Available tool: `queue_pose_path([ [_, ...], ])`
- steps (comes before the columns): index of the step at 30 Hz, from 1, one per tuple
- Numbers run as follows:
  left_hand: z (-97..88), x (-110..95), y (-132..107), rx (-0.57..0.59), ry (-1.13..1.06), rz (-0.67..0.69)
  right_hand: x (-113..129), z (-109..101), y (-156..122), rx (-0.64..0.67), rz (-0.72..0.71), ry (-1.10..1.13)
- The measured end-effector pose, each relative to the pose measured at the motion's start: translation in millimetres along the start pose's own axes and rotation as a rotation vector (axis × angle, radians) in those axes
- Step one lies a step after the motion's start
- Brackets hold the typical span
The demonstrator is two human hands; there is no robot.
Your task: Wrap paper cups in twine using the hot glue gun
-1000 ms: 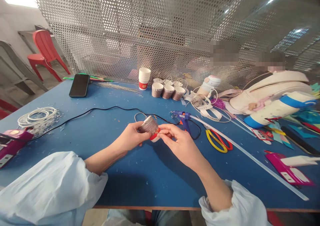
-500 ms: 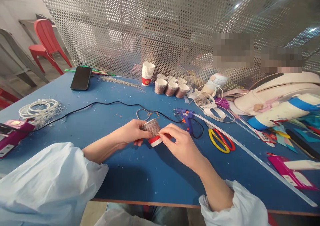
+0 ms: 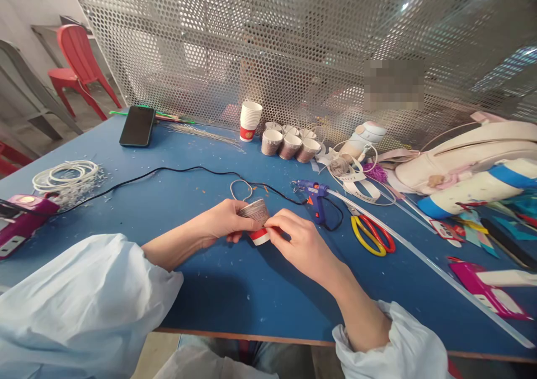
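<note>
A paper cup is held tilted over the table, with grey-brown cord wound around much of its side. Its red band and white edge stay bare on the side nearest me. My left hand grips the cup from the left, thumb across the wound cord. On the right, my right hand pinches at the cup's side where the winding meets the red band; the bit of cord between its fingertips is mostly hidden. A loose loop of cord lies on the table behind the cup.
A blue glue gun with a long glue stick lies right, beside red-and-yellow-handled scissors. Behind stand stacked paper cups and several wrapped cups. A black cable crosses the table. A phone lies far left.
My head view has shifted slightly. Both hands stay on the cup in nearly the same places, the right fingertips still pinched at its side.
</note>
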State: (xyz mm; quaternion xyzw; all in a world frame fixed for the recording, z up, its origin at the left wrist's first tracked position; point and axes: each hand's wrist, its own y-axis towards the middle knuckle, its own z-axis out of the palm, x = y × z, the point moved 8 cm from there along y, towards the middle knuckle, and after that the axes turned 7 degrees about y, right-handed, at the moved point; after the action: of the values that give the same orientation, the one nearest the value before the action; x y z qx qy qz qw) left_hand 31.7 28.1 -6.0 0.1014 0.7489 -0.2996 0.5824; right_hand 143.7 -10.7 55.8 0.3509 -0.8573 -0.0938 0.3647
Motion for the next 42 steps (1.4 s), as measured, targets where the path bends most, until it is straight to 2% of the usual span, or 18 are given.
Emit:
queue_pose_path([
  [12, -1.1, -3, -4, -0.097, 0.05, -0.012, 4, 0, 1, -0.002, -0.004, -0.037],
  [25, 1.2, -7, -5, -0.164, 0.061, 0.023, 2, -1, -1, -0.093, 0.008, -0.027],
  [35, 2.2, -15, -7, -0.216, 0.122, 0.209, 2, -7, -2, -0.204, 0.069, 0.005],
  [42, 1.6, -17, -10, -0.243, 0.086, 0.233, 0, -11, -2, -0.242, 0.093, -0.016],
])
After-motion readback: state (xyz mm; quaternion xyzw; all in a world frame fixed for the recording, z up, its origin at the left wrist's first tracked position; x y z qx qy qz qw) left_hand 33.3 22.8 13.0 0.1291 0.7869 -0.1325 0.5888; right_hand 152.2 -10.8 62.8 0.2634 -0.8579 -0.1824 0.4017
